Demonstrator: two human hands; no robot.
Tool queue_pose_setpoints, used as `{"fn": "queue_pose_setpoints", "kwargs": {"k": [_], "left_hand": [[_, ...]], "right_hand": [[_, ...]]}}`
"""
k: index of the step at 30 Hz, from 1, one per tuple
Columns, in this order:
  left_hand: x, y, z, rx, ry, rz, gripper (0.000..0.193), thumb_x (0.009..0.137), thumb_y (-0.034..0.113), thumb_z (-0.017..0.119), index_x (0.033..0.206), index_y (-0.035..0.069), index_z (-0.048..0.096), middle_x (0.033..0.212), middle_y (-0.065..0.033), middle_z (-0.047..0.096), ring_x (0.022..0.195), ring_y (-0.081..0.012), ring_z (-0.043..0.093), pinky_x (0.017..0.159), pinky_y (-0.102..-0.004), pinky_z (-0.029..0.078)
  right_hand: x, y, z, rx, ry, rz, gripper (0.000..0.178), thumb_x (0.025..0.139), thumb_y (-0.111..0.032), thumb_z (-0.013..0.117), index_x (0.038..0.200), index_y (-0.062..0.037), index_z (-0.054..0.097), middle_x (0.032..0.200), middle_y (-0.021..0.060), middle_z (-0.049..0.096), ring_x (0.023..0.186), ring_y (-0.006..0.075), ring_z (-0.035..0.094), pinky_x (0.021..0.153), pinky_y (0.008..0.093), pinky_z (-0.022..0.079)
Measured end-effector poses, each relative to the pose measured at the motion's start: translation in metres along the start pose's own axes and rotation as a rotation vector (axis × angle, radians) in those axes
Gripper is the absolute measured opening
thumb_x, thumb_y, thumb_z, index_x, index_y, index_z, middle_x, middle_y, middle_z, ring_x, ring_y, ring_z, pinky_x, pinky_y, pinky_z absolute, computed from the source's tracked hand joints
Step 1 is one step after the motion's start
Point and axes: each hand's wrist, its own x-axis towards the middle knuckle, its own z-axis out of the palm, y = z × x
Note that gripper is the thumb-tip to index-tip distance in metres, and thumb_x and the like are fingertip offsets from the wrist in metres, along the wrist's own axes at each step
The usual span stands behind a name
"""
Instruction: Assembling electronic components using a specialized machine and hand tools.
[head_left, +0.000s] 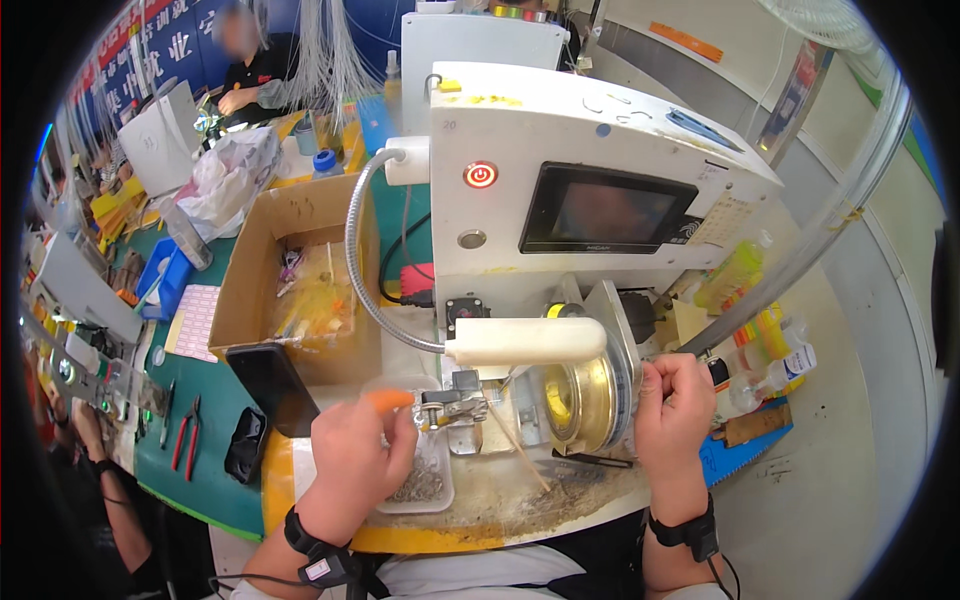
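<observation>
My left hand (352, 458) is closed around a small tool with an orange tip (388, 400), held against a little metal clamp fixture (452, 405) at the front of a white benchtop machine (560, 170). Below it sits a clear tray of small metal parts (420, 487). My right hand (676, 408) is closed in a fist beside a brass-coloured spool (578, 402) on the machine's right side; what it grips is hidden. A white tube lamp (526, 340) on a gooseneck hangs over the fixture.
An open cardboard box (290, 290) with yellow bagged parts stands to the left, a dark phone (273, 385) leaning at its corner. Red-handled pliers (186, 432) lie on the green mat. Bottles (762, 350) stand right. Other people work at the far left and back.
</observation>
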Motion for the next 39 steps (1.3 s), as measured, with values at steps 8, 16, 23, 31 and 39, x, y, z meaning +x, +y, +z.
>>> {"fn": "queue_pose_setpoints", "kwargs": {"k": [8, 16, 23, 31, 39], "left_hand": [[0.000, -0.003, 0.002, -0.003, -0.011, 0.041, 0.017, 0.084, 0.001, 0.074, 0.099, 0.007, 0.069, 0.062, -0.0031, 0.056, 0.052, -0.0249, 0.054, 0.052, -0.0386, 0.041], [0.001, -0.002, 0.001, 0.056, -0.004, 0.072, 0.017, 0.082, 0.000, 0.075, 0.096, 0.007, 0.068, 0.062, -0.0028, 0.057, 0.055, -0.0260, 0.054, 0.055, -0.0401, 0.042], [-0.014, -0.007, 0.017, -0.023, -0.046, 0.059, 0.016, 0.081, -0.001, 0.073, 0.092, 0.005, 0.065, 0.061, -0.0059, 0.057, 0.056, -0.0294, 0.055, 0.055, -0.0430, 0.043], [-0.024, -0.009, 0.024, -0.068, -0.068, -0.079, 0.017, 0.079, -0.002, 0.070, 0.090, 0.006, 0.061, 0.062, -0.0074, 0.055, 0.058, -0.0320, 0.056, 0.057, -0.0459, 0.043], [-0.028, -0.010, 0.028, -0.131, -0.087, -0.184, 0.015, 0.080, -0.004, 0.069, 0.090, 0.004, 0.060, 0.061, -0.0066, 0.049, 0.057, -0.0293, 0.051, 0.057, -0.0443, 0.039]], "right_hand": [[-0.002, 0.003, 0.000, -0.020, 0.003, 0.010, 0.019, 0.098, -0.011, 0.073, 0.088, -0.0039, 0.060, 0.069, 0.0061, 0.053, 0.064, 0.0222, 0.051, 0.061, 0.0363, 0.040], [-0.002, 0.000, 0.000, 0.016, 0.028, 0.088, 0.019, 0.094, -0.012, 0.079, 0.085, -0.0070, 0.062, 0.064, 0.0034, 0.051, 0.065, 0.0256, 0.049, 0.061, 0.0401, 0.038], [-0.001, 0.003, -0.009, -0.050, 0.005, 0.093, 0.019, 0.095, -0.013, 0.077, 0.086, -0.0072, 0.062, 0.065, 0.0044, 0.052, 0.066, 0.0273, 0.051, 0.062, 0.0415, 0.040], [0.016, 0.052, -0.045, -0.185, 0.082, 0.364, 0.022, 0.098, -0.021, 0.075, 0.088, -0.0068, 0.062, 0.066, 0.0105, 0.062, 0.062, 0.0327, 0.061, 0.057, 0.0446, 0.043], [0.017, 0.058, -0.057, -0.269, 0.012, 0.369, 0.023, 0.097, -0.024, 0.075, 0.087, -0.0073, 0.062, 0.065, 0.0090, 0.062, 0.060, 0.0341, 0.062, 0.056, 0.0456, 0.045]]}}
